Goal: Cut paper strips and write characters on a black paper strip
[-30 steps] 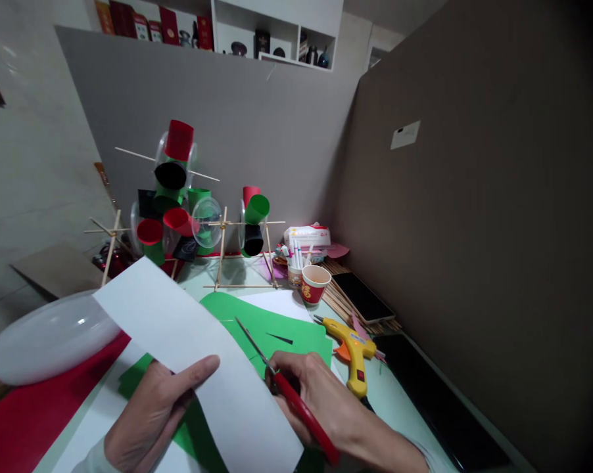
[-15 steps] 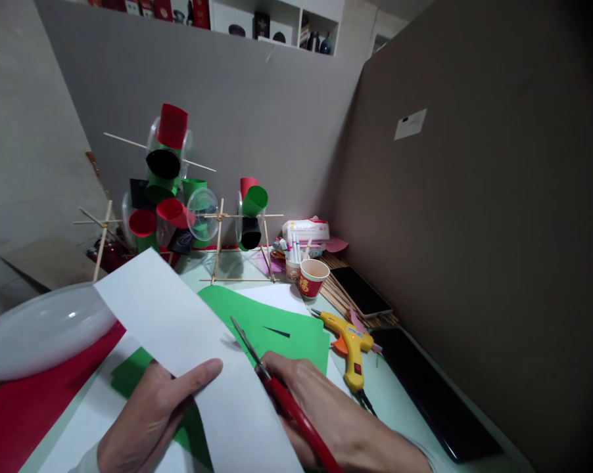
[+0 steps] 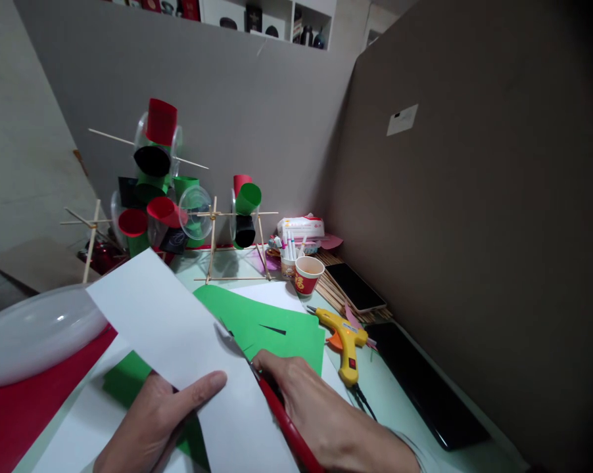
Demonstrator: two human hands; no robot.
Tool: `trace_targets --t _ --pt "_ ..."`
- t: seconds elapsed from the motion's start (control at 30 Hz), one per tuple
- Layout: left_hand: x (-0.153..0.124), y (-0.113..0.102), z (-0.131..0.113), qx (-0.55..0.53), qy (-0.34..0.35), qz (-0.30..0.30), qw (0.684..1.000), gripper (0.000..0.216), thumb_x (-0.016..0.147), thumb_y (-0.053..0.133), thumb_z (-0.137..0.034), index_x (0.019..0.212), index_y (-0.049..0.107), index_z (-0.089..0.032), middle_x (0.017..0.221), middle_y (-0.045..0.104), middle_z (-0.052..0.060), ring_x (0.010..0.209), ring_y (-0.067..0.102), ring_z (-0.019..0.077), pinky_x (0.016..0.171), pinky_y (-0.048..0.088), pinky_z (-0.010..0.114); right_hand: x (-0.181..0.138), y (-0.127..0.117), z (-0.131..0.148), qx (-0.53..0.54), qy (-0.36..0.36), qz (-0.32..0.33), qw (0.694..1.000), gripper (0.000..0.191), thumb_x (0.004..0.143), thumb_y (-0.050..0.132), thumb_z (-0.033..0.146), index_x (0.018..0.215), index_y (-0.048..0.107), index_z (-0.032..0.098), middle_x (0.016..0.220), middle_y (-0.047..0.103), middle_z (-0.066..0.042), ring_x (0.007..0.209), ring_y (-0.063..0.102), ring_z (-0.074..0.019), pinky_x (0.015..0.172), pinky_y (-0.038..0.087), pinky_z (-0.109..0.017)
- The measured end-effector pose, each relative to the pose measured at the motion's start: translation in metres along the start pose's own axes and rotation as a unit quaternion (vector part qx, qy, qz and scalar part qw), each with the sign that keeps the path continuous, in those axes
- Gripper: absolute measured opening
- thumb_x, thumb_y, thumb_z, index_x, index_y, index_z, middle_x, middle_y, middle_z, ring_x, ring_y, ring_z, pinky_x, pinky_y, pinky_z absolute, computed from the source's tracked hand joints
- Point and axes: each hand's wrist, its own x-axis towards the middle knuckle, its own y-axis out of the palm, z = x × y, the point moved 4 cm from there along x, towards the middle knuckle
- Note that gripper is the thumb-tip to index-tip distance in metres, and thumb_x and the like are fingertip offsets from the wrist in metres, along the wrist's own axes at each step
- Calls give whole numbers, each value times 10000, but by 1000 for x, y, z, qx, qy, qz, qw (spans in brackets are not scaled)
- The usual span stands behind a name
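My left hand [image 3: 153,420] pinches a long white paper strip [image 3: 178,341], thumb on top, holding it raised over a green sheet [image 3: 277,328]. My right hand [image 3: 321,420] grips red-handled scissors [image 3: 277,407]. The blades meet the strip's right edge near its middle, with the tips hidden against the paper. Both hands are low in the view, close to me.
A yellow glue gun [image 3: 344,341] lies right of the green sheet. A red paper cup [image 3: 306,274], a pen cup, bamboo sticks and a phone [image 3: 355,286] sit behind. Stick-and-cup models [image 3: 168,190] stand at the back. A clear plastic lid [image 3: 35,332] and red paper [image 3: 20,407] lie left.
The scissors have closed in on the strip's right edge; their blades, earlier standing free above the green sheet, now sit against the paper. The view has shifted slightly.
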Motion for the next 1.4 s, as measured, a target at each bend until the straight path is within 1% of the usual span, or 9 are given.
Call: trace_targets --t 0.13,0.37,0.5,0.63,0.77,0.93,1.17,1.23,1.4 --pt "2 0 -1 7 8 6 1000 758 624 869 -346 1331 624 -226 1256 724 60 1175 644 345 1024 517 387 2 3 -6 -1 11 -8 1000 128 923 528 308 1006 546 212 947 638 -74 935 571 -255 737 402 -304" --pt "-5 9 -5 -51 -5 -20 998 1015 611 909 -401 1490 429 -236 1219 740 62 1133 673 325 1049 500 411 7 3 -5 -25 -3 -24 999 189 979 484 312 971 629 191 929 678 -79 868 549 -231 733 381 -299" --pt "-8 11 -3 -75 -26 -13 997 992 602 917 -396 1462 467 -190 1177 756 86 1079 700 337 1028 523 436 7 3 -3 -39 7 -26 999 171 959 526 233 1014 679 181 969 715 -91 891 569 -238 765 385 -302" --pt "-6 9 -3 -101 -21 -33 994 979 617 916 -392 1475 466 -260 1170 761 49 1102 699 322 1010 546 416 7 1 0 -34 11 -31 999 168 939 536 192 980 699 181 967 739 -85 894 584 -235 740 375 -285" --pt "-1 2 0 -141 -48 -72 986 818 620 913 -327 1368 590 -245 1178 758 35 1141 688 305 1007 556 361 8 1 2 -28 -7 -38 999 144 909 536 158 907 677 186 920 746 -65 837 568 -201 723 359 -271" --pt "1 -1 -2 -144 -47 -82 985 681 591 946 -306 1210 689 -183 1150 764 68 1099 706 322 935 607 355 10 3 -3 -26 -36 -87 995 206 933 550 328 776 544 194 714 618 -23 670 440 -148 613 318 -250" --pt "0 -1 -7 -134 -39 -75 987 829 549 951 -252 1310 625 -206 1126 772 54 1034 725 326 827 636 339 9 7 -5 55 -36 -84 994 227 893 608 388 812 487 214 702 567 20 608 412 -121 584 335 -242" --pt "-1 0 -9 -128 -39 -66 989 836 600 929 -293 1357 587 -202 1138 770 58 1057 717 320 849 629 336 7 8 -4 55 -35 -63 996 200 851 644 352 878 498 218 769 602 7 649 454 -137 628 376 -250" --pt "-6 8 -12 -131 -9 -45 990 965 640 912 -400 1481 461 -250 1225 745 54 1123 693 307 956 586 344 5 13 -4 41 -20 2 999 324 807 653 314 1084 519 211 1075 669 -114 974 601 -269 822 458 -333"
